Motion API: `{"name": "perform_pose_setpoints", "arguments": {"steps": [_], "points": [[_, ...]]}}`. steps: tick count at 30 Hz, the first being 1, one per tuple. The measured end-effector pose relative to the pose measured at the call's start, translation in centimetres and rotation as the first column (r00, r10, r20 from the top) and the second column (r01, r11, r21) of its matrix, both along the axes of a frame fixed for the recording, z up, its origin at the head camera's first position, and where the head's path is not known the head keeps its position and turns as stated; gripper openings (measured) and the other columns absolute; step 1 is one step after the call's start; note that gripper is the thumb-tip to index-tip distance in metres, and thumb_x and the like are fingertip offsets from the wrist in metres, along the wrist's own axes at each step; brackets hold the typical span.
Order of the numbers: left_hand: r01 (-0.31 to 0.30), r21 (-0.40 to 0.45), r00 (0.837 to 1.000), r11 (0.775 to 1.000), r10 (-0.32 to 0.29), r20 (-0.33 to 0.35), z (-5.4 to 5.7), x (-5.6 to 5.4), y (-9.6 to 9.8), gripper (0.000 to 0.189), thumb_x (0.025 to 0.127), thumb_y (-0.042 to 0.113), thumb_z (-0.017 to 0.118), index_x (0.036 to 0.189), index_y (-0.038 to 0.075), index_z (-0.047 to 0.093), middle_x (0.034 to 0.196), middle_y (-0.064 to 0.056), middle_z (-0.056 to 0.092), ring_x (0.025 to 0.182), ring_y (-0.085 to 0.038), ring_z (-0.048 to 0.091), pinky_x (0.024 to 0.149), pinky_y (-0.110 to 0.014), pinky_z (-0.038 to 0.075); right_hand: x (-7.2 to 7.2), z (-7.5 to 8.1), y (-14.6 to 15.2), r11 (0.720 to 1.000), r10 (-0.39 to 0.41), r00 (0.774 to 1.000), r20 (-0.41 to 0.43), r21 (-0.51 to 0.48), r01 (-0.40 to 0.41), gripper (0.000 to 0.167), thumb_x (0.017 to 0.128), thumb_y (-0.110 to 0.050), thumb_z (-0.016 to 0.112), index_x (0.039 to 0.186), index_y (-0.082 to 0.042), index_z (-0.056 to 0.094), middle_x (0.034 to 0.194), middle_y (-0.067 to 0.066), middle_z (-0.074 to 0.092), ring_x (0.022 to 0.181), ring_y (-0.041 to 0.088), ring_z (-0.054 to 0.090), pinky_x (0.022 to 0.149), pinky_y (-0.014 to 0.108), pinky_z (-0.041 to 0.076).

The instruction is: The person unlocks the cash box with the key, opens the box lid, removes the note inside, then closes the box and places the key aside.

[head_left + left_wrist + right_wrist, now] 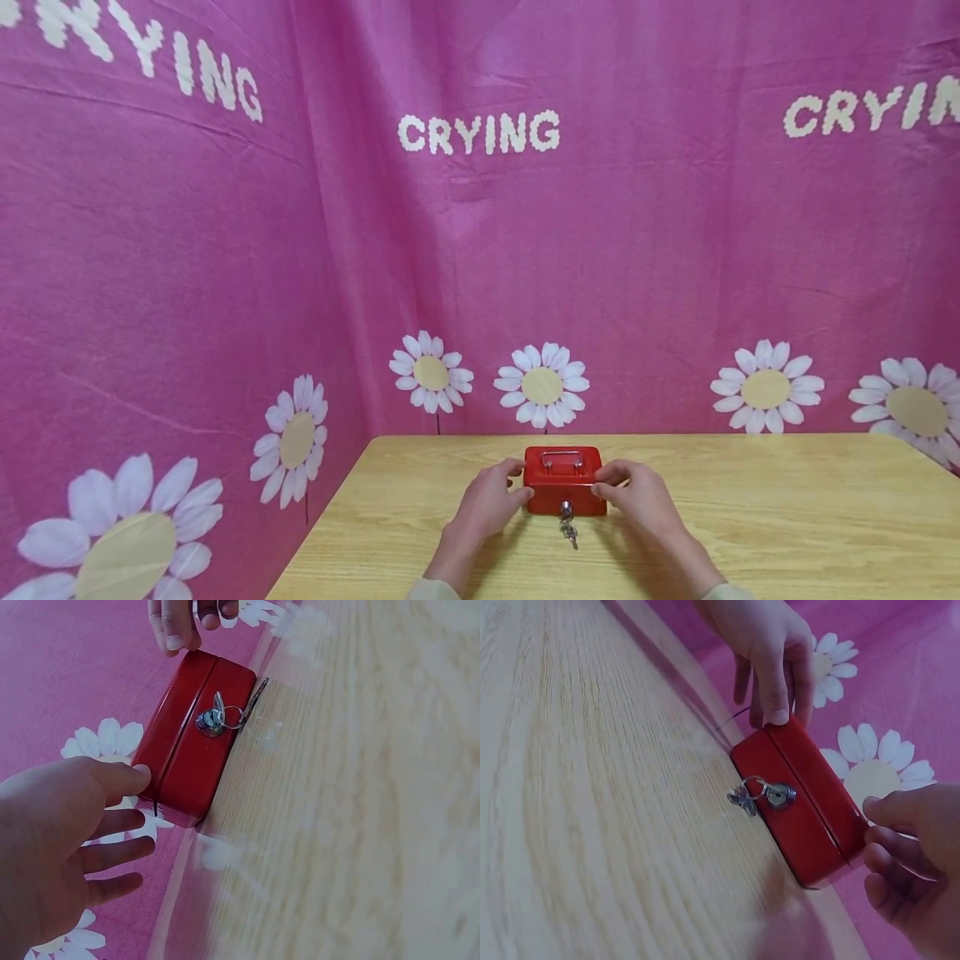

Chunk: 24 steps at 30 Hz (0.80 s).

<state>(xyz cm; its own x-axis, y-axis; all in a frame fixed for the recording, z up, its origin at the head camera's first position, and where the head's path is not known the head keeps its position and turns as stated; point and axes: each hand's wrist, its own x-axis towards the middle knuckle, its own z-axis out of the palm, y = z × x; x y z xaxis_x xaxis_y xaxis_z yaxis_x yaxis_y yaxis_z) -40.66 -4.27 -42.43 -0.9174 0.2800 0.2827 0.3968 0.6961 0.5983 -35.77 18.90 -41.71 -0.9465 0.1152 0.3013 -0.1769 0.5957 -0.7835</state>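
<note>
While both hands are flanking it, the small red metal box is sitting upright on the pale wood-grain table, toward the far edge, with its lock side facing the person. The lid is lying down on the body, a thin dark seam running between the two. A wire handle is lying across the lid top. On the front, a round silver lock is projecting, and a ring of keys is hanging from it, reaching down near the tabletop; whether a key is sitting in the lock is too small to tell for certain. The left hand is standing wide at the box's left end: its thumb is touching the lid's front corner, the other fingers are extending loosely past that end, gripping nothing. The right hand is spreading less, its fingers loosely bent, thumb and index finger held narrowly apart, their tips meeting the right end at the lid edge; it is not closing around the box. Pale sleeves are showing at the lower frame edge. Behind, a magenta cloth is hanging, bearing white daisies and the lettering "CRYING".
</note>
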Motion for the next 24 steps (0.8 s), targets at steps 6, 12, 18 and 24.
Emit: {"name": "perform_pose_setpoints", "arguments": {"steps": [6, 12, 18, 24], "points": [[-0.005, -0.023, 1.000, 1.000, 0.004, -0.025, 0.0, 0.1, -0.1, 0.040, 0.090, 0.025, 0.072, 0.126, 0.010, 0.066, 0.117, -0.007, 0.071, 0.105, -0.027, 0.067, 0.090, -0.046, 0.053, -0.3, -0.6, 0.8, 0.999, -0.033, 0.999, -0.008, 0.017, 0.033, 0.025, 0.081, -0.014, 0.077, 0.102, -0.002, 0.070, 0.083, 0.001, 0.068, 0.077, 0.014, 0.058, 0.066, 0.029, 0.045], [-0.033, -0.031, 0.999, 0.999, 0.033, 0.024, 0.0, 0.2, 0.0, 0.040, 0.090, 0.029, 0.072, 0.124, 0.008, 0.068, 0.117, -0.006, 0.071, 0.105, -0.025, 0.065, 0.092, -0.047, 0.053, -0.2, -0.9, 1.0, 0.999, -0.041, 0.999, -0.007, 0.027, 0.041, 0.033, 0.079, -0.014, 0.079, 0.107, 0.001, 0.068, 0.084, 0.002, 0.068, 0.075, 0.012, 0.058, 0.068, 0.029, 0.045], [-0.033, -0.030, 0.998, 0.999, 0.034, 0.047, -0.1, 0.1, -0.1, 0.040, 0.090, 0.030, 0.072, 0.123, 0.008, 0.069, 0.116, -0.004, 0.071, 0.103, -0.023, 0.065, 0.092, -0.047, 0.053, -0.3, -1.3, 1.1, 0.999, -0.041, 0.999, 0.001, 0.003, 0.041, 0.032, 0.079, -0.012, 0.078, 0.105, 0.003, 0.068, 0.084, 0.003, 0.069, 0.069, 0.011, 0.059, 0.063, 0.027, 0.047], [-0.025, -0.023, 0.999, 0.999, 0.026, 0.043, 0.1, 0.1, -0.1, 0.040, 0.090, 0.031, 0.072, 0.123, 0.007, 0.069, 0.116, -0.004, 0.072, 0.104, -0.023, 0.065, 0.093, -0.047, 0.052, -0.4, -1.6, 1.1, 0.999, -0.044, 0.999, 0.017, -0.019, 0.044, 0.026, 0.080, -0.010, 0.077, 0.101, 0.003, 0.069, 0.083, 0.003, 0.070, 0.066, 0.014, 0.061, 0.058, 0.027, 0.047]]}}
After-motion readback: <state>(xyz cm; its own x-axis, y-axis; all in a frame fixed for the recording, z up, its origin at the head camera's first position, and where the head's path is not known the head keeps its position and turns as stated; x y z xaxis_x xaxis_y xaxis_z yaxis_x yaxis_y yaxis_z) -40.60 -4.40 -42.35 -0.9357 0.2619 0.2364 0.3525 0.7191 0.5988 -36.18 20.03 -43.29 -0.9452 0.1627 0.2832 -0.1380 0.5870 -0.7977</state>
